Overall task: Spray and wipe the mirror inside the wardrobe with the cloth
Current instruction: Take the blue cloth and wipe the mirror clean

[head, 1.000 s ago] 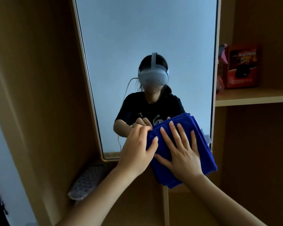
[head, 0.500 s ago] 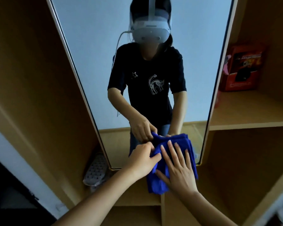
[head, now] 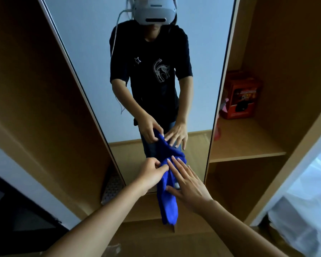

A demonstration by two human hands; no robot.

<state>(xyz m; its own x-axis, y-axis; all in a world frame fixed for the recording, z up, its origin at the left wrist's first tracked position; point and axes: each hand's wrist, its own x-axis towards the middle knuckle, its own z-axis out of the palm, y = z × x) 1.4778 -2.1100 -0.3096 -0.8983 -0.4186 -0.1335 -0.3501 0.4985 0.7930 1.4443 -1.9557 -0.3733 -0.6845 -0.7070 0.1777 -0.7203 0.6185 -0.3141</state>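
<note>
1. One mirror (head: 93,52) is seen in the centre of the frame, set upright between the wooden wardrobe panels; its lower edge lies just above the hands.
2. One blue cloth (head: 168,204) is shown at lower centre, hanging in a loose, bunched fold in front of the bottom of the mirror; whether it touches the glass cannot be told.
3. Two bare hands are counted. The upper part of the cloth is pinched by the left hand (head: 150,173), with fingers and thumb curled onto the fabric.
4. The right hand (head: 190,186) is held spread, its fingers straight and fanned; the fingertips are laid against the cloth just beside the left hand.
5. One reflection of the person (head: 150,71) is seen in the mirror, with a dark shirt, a headset and the same two hands at the cloth.
6. One red box (head: 242,101) is seen at centre right, standing on one wooden shelf (head: 248,145).
7. One grey perforated object (head: 112,188) is seen at lower left of the mirror, leaning by the panel; its kind cannot be told.
</note>
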